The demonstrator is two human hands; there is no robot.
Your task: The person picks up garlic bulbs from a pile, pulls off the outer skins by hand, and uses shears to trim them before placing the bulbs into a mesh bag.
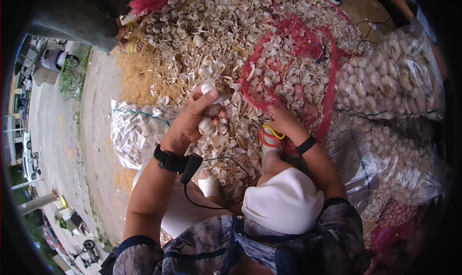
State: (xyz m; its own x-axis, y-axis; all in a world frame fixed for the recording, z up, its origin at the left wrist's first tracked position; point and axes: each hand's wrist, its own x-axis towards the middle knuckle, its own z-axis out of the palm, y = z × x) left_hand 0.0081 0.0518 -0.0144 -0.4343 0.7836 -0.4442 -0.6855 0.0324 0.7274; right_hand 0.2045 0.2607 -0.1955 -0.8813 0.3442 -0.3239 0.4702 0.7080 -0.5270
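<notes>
My left hand is closed around several whitish garlic bulbs, one pinched at the thumb and another lower in the palm. To its right, my right hand is closed with a pair of scissors in it. Their red and yellow handle loops show below the fingers, while the blades are hidden. The fingertips of that hand are at the rim of a red mesh net. Whether they touch the mesh I cannot tell. Loose garlic skins and stalk trimmings lie beneath both hands.
Clear plastic bags of garlic stand at the right and lower right. Another plastic bag lies at the left. More garlic bulbs lie on the far heap. Another person's sandalled foot stands at the far left edge.
</notes>
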